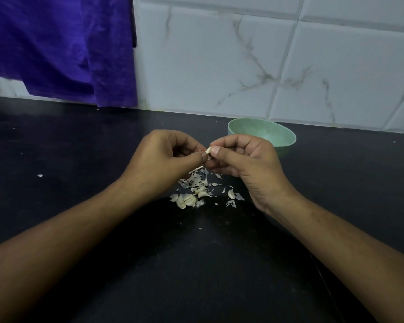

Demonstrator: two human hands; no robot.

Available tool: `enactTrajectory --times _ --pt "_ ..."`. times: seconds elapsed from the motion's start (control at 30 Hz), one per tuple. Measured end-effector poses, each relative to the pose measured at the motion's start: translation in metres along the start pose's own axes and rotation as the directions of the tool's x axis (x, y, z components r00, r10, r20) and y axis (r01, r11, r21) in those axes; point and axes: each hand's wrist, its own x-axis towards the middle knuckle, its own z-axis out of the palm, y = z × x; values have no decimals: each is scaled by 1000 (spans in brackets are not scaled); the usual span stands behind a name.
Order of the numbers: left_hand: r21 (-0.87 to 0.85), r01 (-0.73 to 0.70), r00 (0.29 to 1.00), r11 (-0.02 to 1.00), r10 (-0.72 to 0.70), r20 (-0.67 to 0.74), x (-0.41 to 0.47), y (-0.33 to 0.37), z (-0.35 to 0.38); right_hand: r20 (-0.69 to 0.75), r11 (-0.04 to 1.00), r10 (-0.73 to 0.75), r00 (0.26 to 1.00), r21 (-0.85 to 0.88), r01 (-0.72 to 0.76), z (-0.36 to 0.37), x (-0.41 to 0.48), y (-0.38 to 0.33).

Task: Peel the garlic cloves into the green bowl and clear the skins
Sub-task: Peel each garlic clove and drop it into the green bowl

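Both hands meet above the black counter and pinch one small garlic clove (208, 150) between their fingertips. My left hand (159, 162) grips it from the left, my right hand (245, 159) from the right. Below them lies a heap of garlic cloves (189, 200) mixed with loose papery skins (197, 178); one more clove (231, 193) lies a little to the right. The green bowl (266, 132) stands just behind my right hand, which hides its near side; the visible part of its inside looks bare.
A white marbled tile wall (266, 66) rises right behind the bowl. A purple cloth (61, 47) hangs at the back left, down to the black counter (56, 148). A stray skin flake (40, 175) lies far left.
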Motion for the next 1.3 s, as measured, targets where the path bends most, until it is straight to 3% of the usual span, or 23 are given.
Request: enactTrajectory --times 0.37,0.63,0.87,1.3 --pt "-130 79 994 988 -89 -71 0 2 5 27 997 62 998 46 -63 4 -2 1" --pt "-192 125 991 973 -132 -25 0 2 3 117 1000 11 993 -21 -8 2 -2 0" --pt "-295 192 981 936 -179 71 2 4 3 114 999 15 993 -30 -12 1 0 0" --pt "-245 144 989 959 -127 82 3 -2 4 108 971 152 982 170 -169 2 4 3"
